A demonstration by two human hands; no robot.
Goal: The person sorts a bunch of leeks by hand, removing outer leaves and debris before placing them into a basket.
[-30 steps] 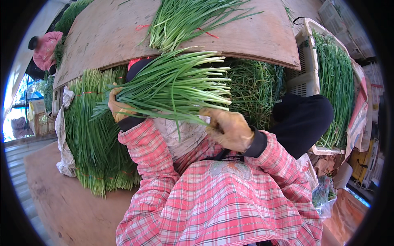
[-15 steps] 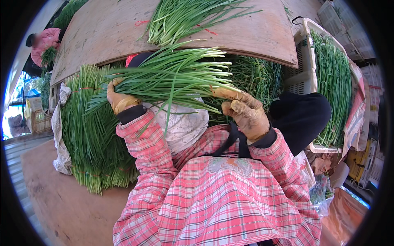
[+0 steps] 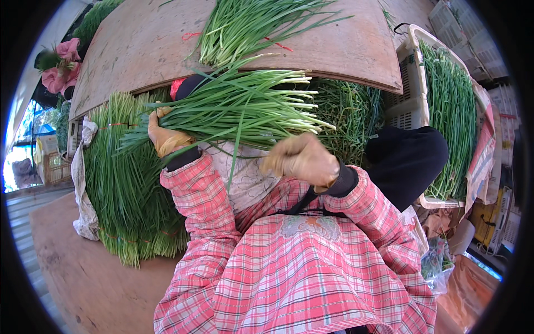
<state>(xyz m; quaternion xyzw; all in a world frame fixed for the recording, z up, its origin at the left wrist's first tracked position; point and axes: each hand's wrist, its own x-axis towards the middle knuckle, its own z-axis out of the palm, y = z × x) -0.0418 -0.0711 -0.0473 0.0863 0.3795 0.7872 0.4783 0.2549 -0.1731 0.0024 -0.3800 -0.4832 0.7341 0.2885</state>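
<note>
My left hand [image 3: 164,133], gloved in a stained tan glove, is closed around the leafy end of a loose bunch of garlic chives [image 3: 239,108]. The bunch lies across above my lap, its pale cut ends pointing right. Just below those ends is my right hand [image 3: 303,160], in the same kind of glove, blurred by motion with fingers curled. A thin drooping chive leaf [image 3: 245,157] runs from the bunch to its fingertips. Under the bunch, a whitish cloth [image 3: 245,172] covers part of my lap.
A wooden board [image 3: 334,47] ahead bears another pile of chives [image 3: 245,28] and red ties [image 3: 278,44]. Tied chives [image 3: 133,183] stand stacked at left. Loose greens [image 3: 347,111] lie beneath the board's edge. At right stands a chive-filled crate [image 3: 425,106]. A person in pink [image 3: 61,72] works far left.
My right hand has moved left and toward me, away from the pale stalk ends. The bunch stays in my left hand, shifted slightly right. The person far left has raised a handful of greens.
</note>
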